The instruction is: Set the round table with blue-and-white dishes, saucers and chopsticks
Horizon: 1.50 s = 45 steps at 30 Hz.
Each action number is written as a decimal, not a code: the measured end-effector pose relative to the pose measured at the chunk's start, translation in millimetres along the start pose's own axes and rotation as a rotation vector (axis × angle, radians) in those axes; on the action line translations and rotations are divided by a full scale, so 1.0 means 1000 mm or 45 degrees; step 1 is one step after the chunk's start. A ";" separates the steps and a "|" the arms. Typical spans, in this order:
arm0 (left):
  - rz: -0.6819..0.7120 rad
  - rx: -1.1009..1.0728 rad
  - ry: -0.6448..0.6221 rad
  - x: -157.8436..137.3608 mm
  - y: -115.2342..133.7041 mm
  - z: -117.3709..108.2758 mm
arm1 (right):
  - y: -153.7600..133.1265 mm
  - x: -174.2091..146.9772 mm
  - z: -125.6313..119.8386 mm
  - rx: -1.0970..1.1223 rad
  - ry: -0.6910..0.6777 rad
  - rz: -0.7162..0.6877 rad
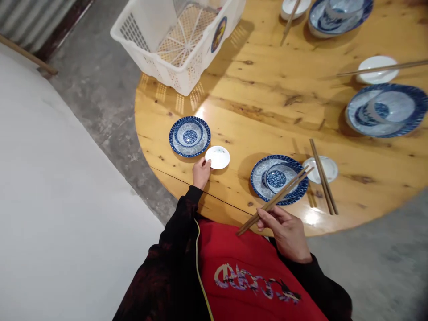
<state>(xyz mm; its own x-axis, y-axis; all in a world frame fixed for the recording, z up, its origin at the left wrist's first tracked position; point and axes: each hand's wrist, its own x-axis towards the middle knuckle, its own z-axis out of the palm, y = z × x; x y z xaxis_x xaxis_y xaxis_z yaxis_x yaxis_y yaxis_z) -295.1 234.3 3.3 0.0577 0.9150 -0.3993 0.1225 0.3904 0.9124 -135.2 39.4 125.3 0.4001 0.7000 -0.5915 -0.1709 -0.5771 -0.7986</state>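
My left hand pinches the near-left rim of a small white saucer at the table's left side. Just beyond that saucer sits a blue-patterned plate with a matching bowl on it. My right hand is closed around a pair of wooden chopsticks, held slanting over the table's near edge. Their far ends overlap the view of another patterned plate, which bears a bowl. Right of it, a second pair of chopsticks lies across a white saucer.
The round wooden table curves along the left and near sides. A white plastic basket stands at its far left. More place settings lie to the right, including a bowl on a plate and a saucer under chopsticks. A white wall is at left.
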 end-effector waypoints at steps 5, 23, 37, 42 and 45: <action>0.026 0.106 0.093 0.013 -0.002 0.001 | 0.004 0.012 -0.001 0.106 -0.059 -0.030; -0.081 0.129 0.111 0.002 0.021 -0.019 | 0.017 0.058 0.038 0.108 -0.163 -0.238; -0.343 0.170 -0.947 -0.067 0.019 -0.070 | -0.002 0.105 0.116 0.323 -0.235 -0.011; -0.409 0.044 -0.881 -0.057 0.005 -0.078 | -0.003 0.119 0.134 0.300 -0.279 0.069; -0.416 0.021 -0.839 -0.050 -0.001 -0.080 | -0.003 0.124 0.142 0.282 -0.248 0.110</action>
<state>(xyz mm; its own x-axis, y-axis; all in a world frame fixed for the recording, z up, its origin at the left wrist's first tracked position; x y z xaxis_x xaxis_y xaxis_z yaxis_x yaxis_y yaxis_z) -377.6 195.9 29.2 0.5986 0.4992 -0.6265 0.2497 0.6268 0.7381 -212.8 187.5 38.1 0.1992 0.7323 -0.6512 -0.3974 -0.5471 -0.7367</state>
